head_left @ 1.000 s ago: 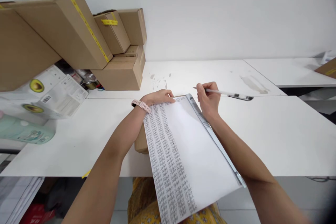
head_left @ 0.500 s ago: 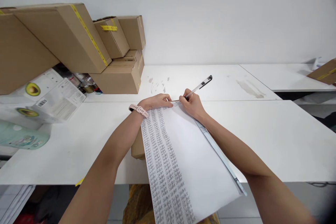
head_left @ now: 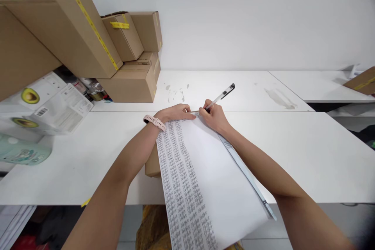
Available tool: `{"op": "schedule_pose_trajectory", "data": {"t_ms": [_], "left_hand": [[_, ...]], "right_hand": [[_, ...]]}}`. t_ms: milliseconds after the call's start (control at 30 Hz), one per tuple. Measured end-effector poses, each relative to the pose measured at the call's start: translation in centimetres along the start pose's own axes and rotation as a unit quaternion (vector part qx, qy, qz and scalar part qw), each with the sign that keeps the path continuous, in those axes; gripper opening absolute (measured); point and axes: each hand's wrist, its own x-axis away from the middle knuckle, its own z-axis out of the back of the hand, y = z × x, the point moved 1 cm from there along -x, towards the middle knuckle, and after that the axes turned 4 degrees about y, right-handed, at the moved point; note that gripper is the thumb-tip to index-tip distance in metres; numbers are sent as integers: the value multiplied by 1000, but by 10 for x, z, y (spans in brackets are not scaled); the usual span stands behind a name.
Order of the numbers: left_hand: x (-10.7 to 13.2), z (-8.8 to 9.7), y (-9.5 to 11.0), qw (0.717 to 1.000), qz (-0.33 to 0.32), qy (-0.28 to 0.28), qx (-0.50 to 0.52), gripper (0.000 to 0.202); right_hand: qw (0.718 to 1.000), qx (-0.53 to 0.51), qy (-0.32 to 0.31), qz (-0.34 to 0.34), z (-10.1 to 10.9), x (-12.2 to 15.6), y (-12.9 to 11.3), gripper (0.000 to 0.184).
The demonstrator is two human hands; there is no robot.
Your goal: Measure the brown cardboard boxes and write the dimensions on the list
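Observation:
My right hand (head_left: 215, 115) pinches a pen (head_left: 222, 95) with a clear barrel and black end, its tip down near the top edge of a large white sheet of paper (head_left: 222, 187). Rows of small handwriting in columns cover the paper's left side; the rest of it is blank. At the top edge my left hand (head_left: 177, 112), a pink band on its wrist, grips the paper, thumb on the face and fingers curled over. Under the left edge a brown cardboard piece (head_left: 152, 163) shows. A pale blue strip (head_left: 249, 177) runs along the right edge, partly beneath my right forearm.
Cardboard boxes (head_left: 125, 86) are stacked on the left of the white table (head_left: 304, 156), with a white avocado-print box (head_left: 43, 101) and a mint-green container (head_left: 26, 150) in front. Another cardboard box (head_left: 361, 80) stands far right. The paper overhangs the near table edge.
My right hand and the pen have shifted very slightly left along the paper's top edge. My left thumb reaches a little farther right. The view has tilted slightly.

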Motion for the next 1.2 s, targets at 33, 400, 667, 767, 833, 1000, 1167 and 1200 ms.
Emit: {"op": "schedule_pose_trajectory", "data": {"t_ms": [33, 400, 667, 767, 833, 1000, 1167, 1200], "left_hand": [[0, 0, 0, 1000, 0, -1, 0, 38], [-2, -1, -3, 1000, -4, 2, 8, 38], [0, 0, 0, 1000, -2, 0, 11, 38], [1, 0, 1, 1000, 0, 1, 11, 38], [1, 0, 1, 1000, 0, 2, 12, 39], [0, 0, -1, 1000, 3, -2, 15, 40], [2, 2, -1, 1000, 0, -7, 18, 42], [2, 2, 0, 1000, -1, -7, 20, 42]], "right_hand": [[1000, 1, -1, 0, 0, 0, 0, 20], [1000, 3, -8, -2, 1, 2, -5, 20], [1000, 1, -4, 1, 0, 1, -1, 20], [1000, -6, 9, -3, 0, 1, -1, 21], [1000, -5, 6, 0, 0, 1, -1, 21], [1000, -18, 23, -6, 1, 1, -1, 22], [982, -129, 140, 2, 10, 4, 0, 23], [974, -150, 169, -1, 16, 8, 1, 22]]}}
